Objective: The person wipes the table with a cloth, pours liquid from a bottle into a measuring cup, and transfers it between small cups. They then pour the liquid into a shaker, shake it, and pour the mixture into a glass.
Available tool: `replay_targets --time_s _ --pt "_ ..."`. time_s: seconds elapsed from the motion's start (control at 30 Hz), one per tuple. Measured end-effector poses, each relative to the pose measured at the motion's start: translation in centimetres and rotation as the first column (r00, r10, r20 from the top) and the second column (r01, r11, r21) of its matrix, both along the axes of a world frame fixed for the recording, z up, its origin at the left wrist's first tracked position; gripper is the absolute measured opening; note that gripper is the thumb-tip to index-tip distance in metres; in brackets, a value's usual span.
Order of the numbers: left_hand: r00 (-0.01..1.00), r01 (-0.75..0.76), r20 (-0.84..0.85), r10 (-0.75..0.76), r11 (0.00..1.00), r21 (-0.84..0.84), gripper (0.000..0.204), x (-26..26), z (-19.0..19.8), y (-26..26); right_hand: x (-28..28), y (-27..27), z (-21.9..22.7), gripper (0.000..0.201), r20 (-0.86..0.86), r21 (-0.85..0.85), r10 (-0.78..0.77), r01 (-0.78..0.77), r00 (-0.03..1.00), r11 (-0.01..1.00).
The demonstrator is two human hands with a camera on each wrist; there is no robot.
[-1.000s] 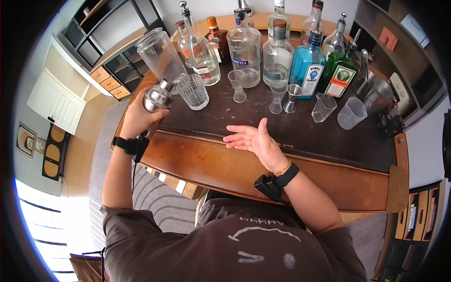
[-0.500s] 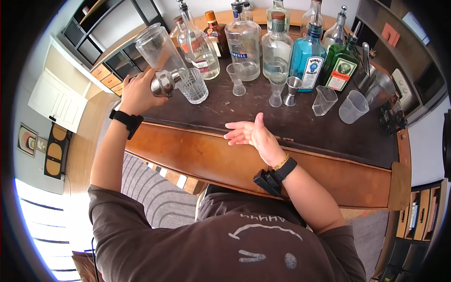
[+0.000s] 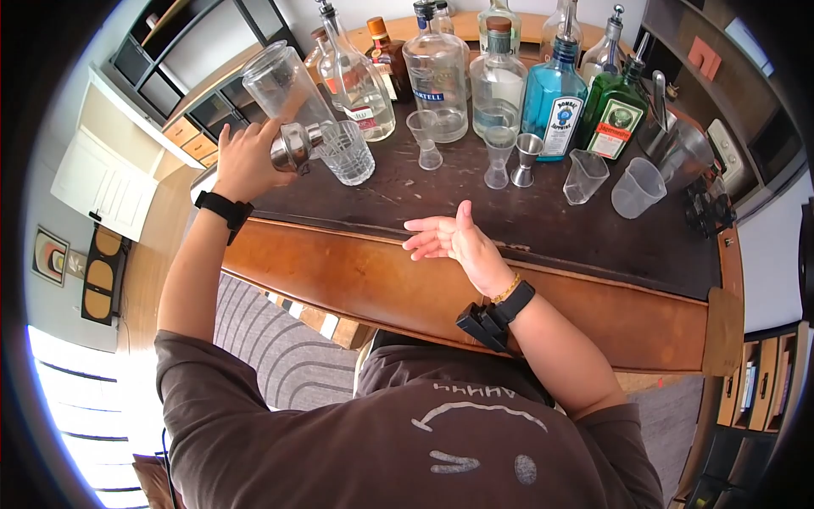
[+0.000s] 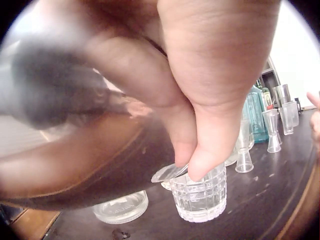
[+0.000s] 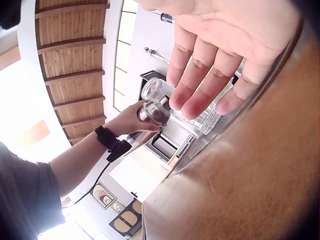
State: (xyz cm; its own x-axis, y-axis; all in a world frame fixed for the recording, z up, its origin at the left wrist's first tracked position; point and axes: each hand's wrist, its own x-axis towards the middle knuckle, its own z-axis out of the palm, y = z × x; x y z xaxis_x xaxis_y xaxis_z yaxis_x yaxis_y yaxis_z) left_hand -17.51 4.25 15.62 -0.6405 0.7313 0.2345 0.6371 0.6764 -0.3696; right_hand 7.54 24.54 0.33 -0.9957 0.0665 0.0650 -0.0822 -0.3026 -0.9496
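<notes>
In the head view my left hand (image 3: 246,163) grips a metal cocktail shaker (image 3: 291,149), tipped on its side with its narrow top pointing right. That top is right at the rim of a cut-glass tumbler (image 3: 351,161) standing on the dark tabletop. The left wrist view shows the tumbler (image 4: 200,197) below my fingertips, while the hand hides most of the shaker. My right hand (image 3: 465,248) hovers over the table's front edge, fingers extended, thumb up, holding nothing. From the right wrist view, the tilted shaker (image 5: 155,112) appears beyond my right fingers.
A large clear glass vessel (image 3: 284,85) stands behind the tumbler. Several bottles, including a blue one (image 3: 551,110) and a green one (image 3: 612,119), line the back. Jiggers (image 3: 526,161) and plastic measuring cups (image 3: 638,192) stand at right, on the dark table (image 3: 390,199).
My left hand has raised its wrist and tipped the shaker from nearly upright to sideways, its top now at the tumbler. Over the last half second it barely moves. The right hand stays in place.
</notes>
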Motion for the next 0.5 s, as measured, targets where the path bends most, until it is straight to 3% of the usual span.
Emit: replay_targets --time_s 0.5 --pt "0.997 0.013 -0.07 -0.019 0.996 -0.084 0.095 0.04 0.82 0.36 0.04 -0.05 0.06 0.096 0.01 0.012 -0.012 0.012 1.0 1.0"
